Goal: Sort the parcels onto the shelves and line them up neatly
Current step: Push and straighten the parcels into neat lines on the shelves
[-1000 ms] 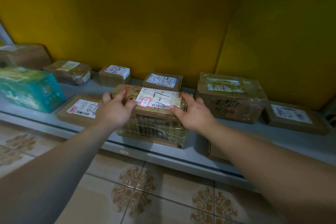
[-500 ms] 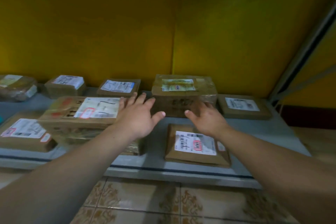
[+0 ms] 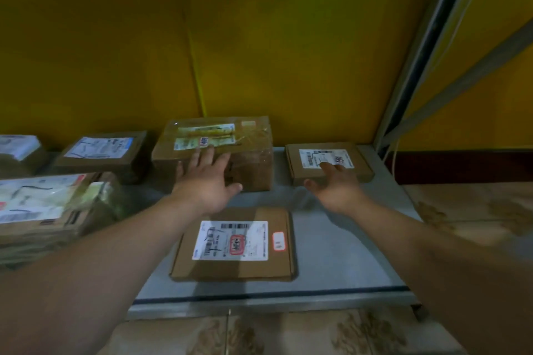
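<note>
my hands have swung right: left hand [image 3: 206, 181] spread on the box [image 3: 251, 158], right hand [image 3: 334, 184] open by the flat parcel [image 3: 360, 164]. lopsided pushing could skew the box.

On the grey shelf [image 3: 331, 253], a flat cardboard mailer [image 3: 233, 245] lies label-up near the front edge, slightly askew, with a white barcode label and a small red-bordered sticker beside it. Behind it, at the back of the shelf, stands a tall brown box [image 3: 248, 164] wrapped in clear tape, with labels on its top. To its right and apart from it lies a small flat box [image 3: 311, 158] with a white label. To its left sits a low box [image 3: 101, 153], also labelled. At the front left stands a film-wrapped carton [image 3: 54, 204], blurred, and a further parcel [image 3: 17, 153] is cut off at the left edge.
</note>
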`<state>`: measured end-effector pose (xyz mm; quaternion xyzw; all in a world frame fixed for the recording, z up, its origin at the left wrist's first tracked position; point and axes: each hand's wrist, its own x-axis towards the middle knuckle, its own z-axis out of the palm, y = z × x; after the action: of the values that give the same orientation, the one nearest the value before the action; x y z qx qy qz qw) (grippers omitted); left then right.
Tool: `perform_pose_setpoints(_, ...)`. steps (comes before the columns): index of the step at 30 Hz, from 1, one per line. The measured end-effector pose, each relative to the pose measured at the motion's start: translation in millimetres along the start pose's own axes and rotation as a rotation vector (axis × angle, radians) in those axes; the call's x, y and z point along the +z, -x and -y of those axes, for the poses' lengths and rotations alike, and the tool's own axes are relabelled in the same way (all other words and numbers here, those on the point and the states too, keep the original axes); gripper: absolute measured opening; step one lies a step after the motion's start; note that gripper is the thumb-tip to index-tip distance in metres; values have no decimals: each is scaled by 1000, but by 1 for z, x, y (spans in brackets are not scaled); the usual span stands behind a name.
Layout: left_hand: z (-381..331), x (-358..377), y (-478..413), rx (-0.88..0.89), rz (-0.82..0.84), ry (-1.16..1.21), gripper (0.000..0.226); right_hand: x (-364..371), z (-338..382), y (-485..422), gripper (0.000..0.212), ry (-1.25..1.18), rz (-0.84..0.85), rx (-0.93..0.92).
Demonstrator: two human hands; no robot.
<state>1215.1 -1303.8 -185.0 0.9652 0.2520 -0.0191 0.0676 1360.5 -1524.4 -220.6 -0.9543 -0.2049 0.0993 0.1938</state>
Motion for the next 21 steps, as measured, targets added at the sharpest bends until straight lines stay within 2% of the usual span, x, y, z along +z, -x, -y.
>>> perform_pose_setpoints(5,2,6,-34,-43,-117,-44,87,0,-13,-32,74,110,1,-37)
perform_pose_setpoints(12,13,10,-76,-61,-57,-117,96,19,-29,-71,82,221,9,-91)
perform_pose_setpoints(17,24,20,-83,-3,-150,-146,69,38,-40,-79,79,230,24,-90)
perform_pose_setpoints(21,21,23,-73,39,-177,-168,63,43,-45,-76,77,240,-14,-81)
